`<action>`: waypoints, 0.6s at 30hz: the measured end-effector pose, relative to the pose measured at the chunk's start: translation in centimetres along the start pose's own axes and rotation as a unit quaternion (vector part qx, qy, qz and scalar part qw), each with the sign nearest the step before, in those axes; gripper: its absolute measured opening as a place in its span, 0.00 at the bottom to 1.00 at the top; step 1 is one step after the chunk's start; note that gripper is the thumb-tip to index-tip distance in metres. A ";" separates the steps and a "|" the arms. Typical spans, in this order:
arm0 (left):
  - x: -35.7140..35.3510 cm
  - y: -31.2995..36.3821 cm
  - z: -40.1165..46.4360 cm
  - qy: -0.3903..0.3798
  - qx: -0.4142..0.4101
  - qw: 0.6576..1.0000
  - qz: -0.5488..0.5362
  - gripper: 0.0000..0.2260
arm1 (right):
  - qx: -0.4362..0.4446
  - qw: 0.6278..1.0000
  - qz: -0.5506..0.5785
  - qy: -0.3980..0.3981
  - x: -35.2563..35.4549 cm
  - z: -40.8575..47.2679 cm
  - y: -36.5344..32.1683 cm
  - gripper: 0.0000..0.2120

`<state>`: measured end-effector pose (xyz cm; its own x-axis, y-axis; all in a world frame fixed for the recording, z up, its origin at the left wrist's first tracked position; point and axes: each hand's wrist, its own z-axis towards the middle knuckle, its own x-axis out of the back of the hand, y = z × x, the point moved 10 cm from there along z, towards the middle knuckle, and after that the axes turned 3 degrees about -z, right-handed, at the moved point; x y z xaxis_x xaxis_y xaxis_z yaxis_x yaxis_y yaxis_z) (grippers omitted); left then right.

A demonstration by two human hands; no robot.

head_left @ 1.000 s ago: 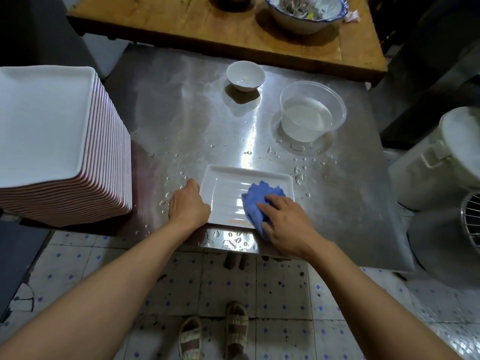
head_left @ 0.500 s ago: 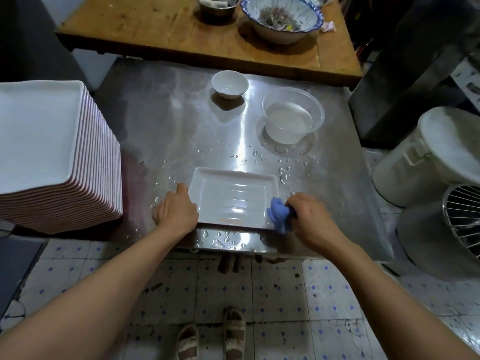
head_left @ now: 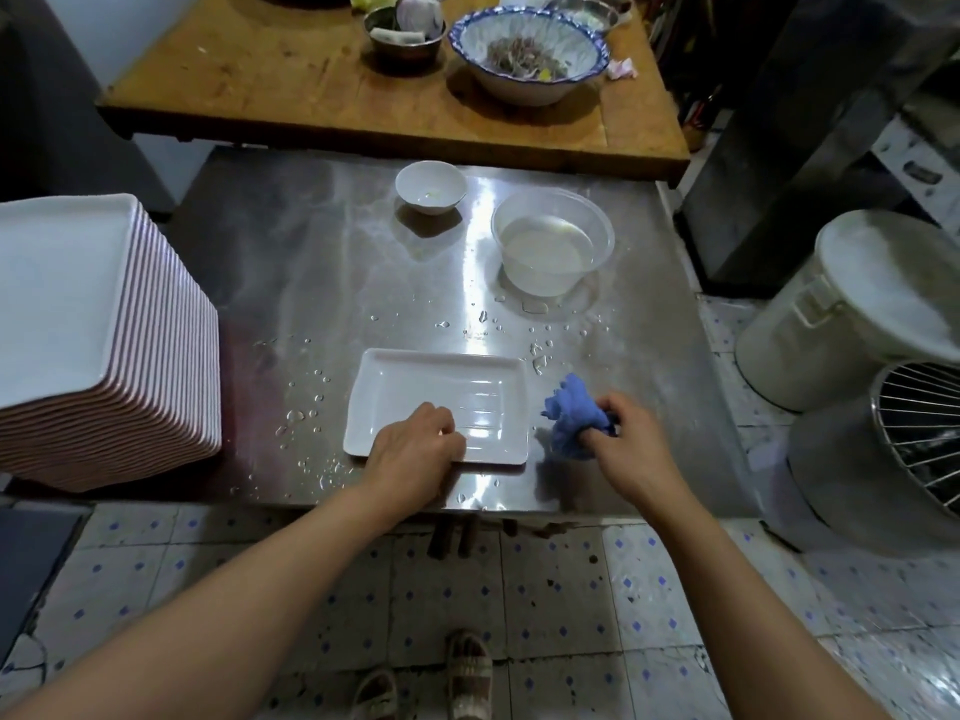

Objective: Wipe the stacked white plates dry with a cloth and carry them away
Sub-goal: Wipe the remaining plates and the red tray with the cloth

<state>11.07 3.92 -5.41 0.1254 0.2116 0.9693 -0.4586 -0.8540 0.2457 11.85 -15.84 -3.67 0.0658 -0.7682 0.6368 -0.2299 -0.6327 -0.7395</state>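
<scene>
A single white rectangular plate (head_left: 441,392) lies flat near the front edge of the wet steel table (head_left: 322,262). My left hand (head_left: 413,452) lies over the plate's near edge, fingers curled onto it. Right of the plate, my right hand (head_left: 631,439) grips a bunched blue cloth (head_left: 574,418) just above the table, clear of the plate. A tall stack of white plates (head_left: 88,324) with striped-looking edges stands at the table's left end.
A small white bowl (head_left: 430,187) and a clear plastic bowl of water (head_left: 551,241) stand at the table's back. Behind is a wooden table (head_left: 291,75) with a blue-rimmed bowl (head_left: 527,52). A white lidded bin (head_left: 852,304) and a wire fan guard (head_left: 914,433) stand right.
My right hand drew the cloth off the plate and out to its right. My left hand shifted from the plate's left end onto its near edge.
</scene>
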 end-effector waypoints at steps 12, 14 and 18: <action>10.0 -3.2 1.7 0.167 0.084 0.980 -0.063 0.04 | 0.000 0.993 0.076 0.088 2.5 -0.8 -2.6 0.07; 12.1 -4.4 1.3 0.192 0.123 0.968 -0.106 0.05 | 0.032 0.990 0.083 0.105 3.2 -0.8 -4.7 0.07; 15.9 -5.9 -0.8 0.241 0.158 0.917 -0.274 0.01 | 0.105 0.978 0.135 0.123 4.5 -1.1 -10.3 0.13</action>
<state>15.12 12.73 8.58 -0.1773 0.7714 0.6112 -0.1553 -0.6352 0.7566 13.42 -12.72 7.07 -0.2110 -0.8798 0.4259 -0.0002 -0.4357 -0.9001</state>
